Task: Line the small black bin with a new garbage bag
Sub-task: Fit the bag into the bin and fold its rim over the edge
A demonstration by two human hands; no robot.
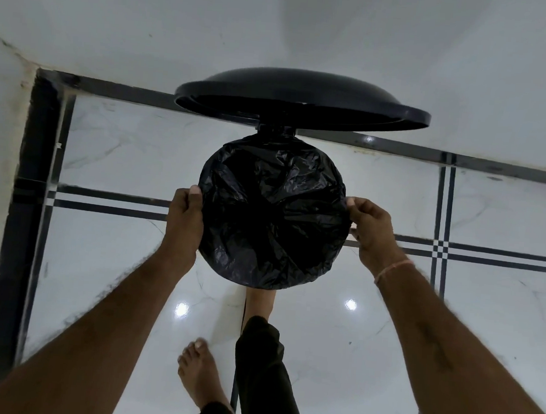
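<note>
Black crinkled plastic garbage bag (271, 213): your left hand (185, 220) and right hand (372, 230) each pinch its edge; overpulling could tear it.

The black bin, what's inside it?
A crinkly black garbage bag, its edge gripped by the left hand and right hand. The bag hides the walls and bottom underneath.

Dim light, two glare spots on glossy floor (385, 331), edges warped.

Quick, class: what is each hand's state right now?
Left hand: closed, gripping the garbage bag at its left edge.
Right hand: closed, pinching its right edge.
</note>
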